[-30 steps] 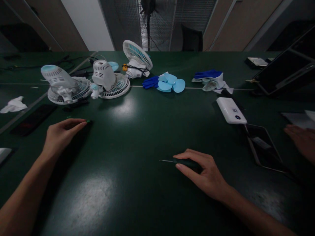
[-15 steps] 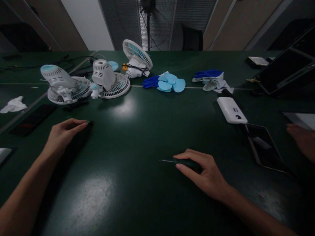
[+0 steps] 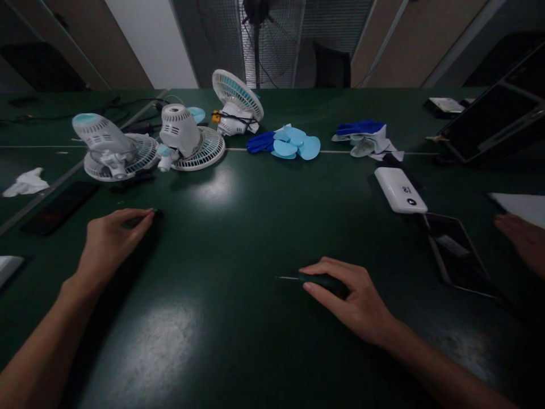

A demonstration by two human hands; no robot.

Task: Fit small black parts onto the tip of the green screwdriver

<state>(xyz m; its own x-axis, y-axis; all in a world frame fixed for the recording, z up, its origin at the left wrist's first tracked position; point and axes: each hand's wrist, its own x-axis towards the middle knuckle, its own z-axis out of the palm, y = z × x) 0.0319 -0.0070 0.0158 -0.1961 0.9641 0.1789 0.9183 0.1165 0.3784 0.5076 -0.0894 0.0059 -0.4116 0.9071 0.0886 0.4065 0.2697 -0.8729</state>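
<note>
Two hands of ours are well apart over the green tabletop (image 3: 238, 227). Our left hand (image 3: 106, 244) has its thumb and finger together at a small green piece (image 3: 157, 212); we cannot tell how firmly they pinch it. Compared with half a second ago, our fingertips cover more of this piece, which perhaps means a closer hold. Our right hand (image 3: 361, 301) is closed around a screwdriver (image 3: 326, 283), lying low with its thin shaft toward our left, hardly moved.

For the edges, our left hand has a dark flat device (image 3: 59, 210) on its outer side and white fans (image 3: 196, 150) beyond it. Between our hands we see a wide stretch of tabletop. Outside our right hand, a white device (image 3: 399, 190) and a phone (image 3: 457, 253) narrow the room, with another person's hand (image 3: 522, 238) farther out.
</note>
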